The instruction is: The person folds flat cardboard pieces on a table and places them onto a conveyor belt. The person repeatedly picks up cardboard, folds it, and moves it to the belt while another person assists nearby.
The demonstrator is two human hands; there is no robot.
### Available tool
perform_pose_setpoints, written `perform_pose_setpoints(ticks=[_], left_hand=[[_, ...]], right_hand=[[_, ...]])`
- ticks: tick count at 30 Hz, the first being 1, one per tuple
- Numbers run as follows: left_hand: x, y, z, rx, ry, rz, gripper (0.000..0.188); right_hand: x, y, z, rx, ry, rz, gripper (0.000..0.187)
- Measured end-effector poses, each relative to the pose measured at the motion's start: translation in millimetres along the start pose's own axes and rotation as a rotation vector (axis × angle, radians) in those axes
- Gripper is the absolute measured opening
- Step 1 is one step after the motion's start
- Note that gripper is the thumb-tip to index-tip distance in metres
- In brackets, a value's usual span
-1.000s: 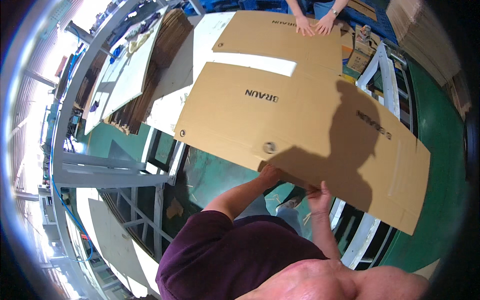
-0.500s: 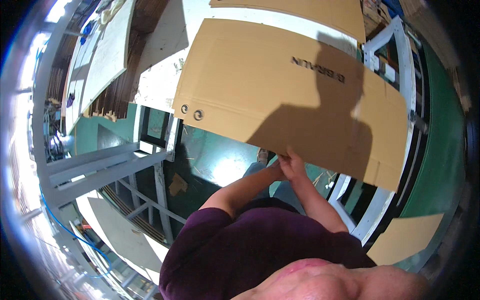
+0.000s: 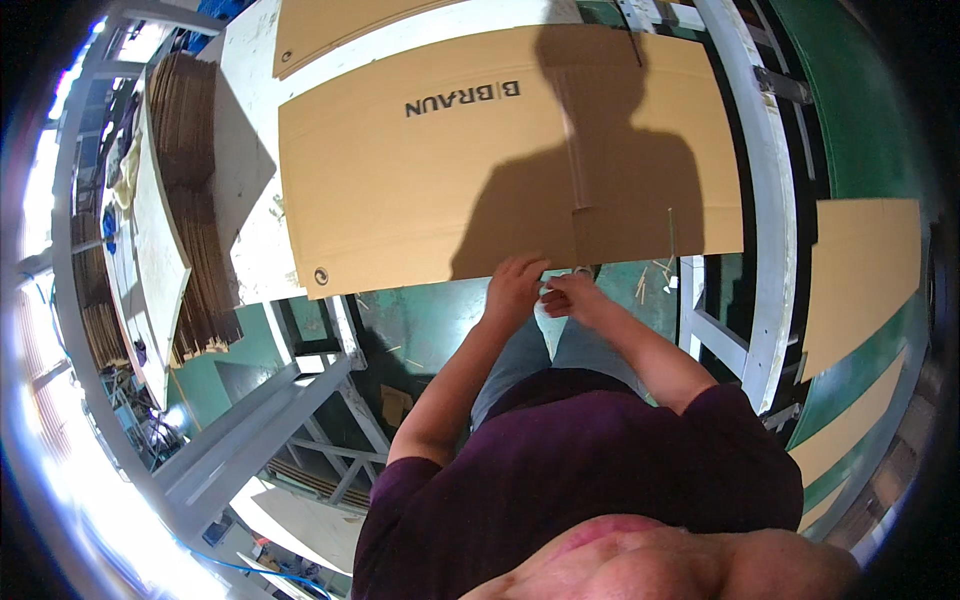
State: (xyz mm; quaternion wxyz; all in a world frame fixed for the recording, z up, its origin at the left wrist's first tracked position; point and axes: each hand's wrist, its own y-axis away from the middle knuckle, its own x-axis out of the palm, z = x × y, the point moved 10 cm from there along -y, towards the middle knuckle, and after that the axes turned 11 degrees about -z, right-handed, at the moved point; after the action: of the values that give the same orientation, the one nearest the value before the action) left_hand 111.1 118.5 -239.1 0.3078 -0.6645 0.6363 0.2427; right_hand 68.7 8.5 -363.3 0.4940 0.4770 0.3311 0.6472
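Note:
A large flat brown cardboard sheet lies in front of me, with dark lettering and a small round mark near its near left corner. My left hand is at the middle of the sheet's near edge. Its fingers are bent together and overlap that edge. Just right of it, my right hand is slightly below the edge, fingers curled in toward the left hand. The two hands almost meet. Whatever sits between the fingers of either hand is too small or hidden to make out. My shadow falls across the sheet's right half.
Another cardboard sheet lies beyond, on the white tabletop. Tall stacks of cardboard stand at the left. Grey metal frames run along the right and lower left. Further cardboard pieces rest over the green surface at right.
The view has turned, so the sheet now appears squarer and further left. My hands, overlapped before, have come slightly apart, the left now on the left side with its fingers at the edge.

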Motion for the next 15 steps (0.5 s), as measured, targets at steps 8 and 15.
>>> perform_pose_setpoints(ticks=[8, 15], left_hand=[[96, -23, -24, 0.465, -0.399, 0.117, 0.024], [93, -26, -17, 0.408, -0.279, 0.118, 0.03]], right_hand=[[-286, 122, 249, -1.175, 1.215, -1.619, 0.048], [-300, 115, 296, -1.032, 0.793, -1.015, 0.042]])
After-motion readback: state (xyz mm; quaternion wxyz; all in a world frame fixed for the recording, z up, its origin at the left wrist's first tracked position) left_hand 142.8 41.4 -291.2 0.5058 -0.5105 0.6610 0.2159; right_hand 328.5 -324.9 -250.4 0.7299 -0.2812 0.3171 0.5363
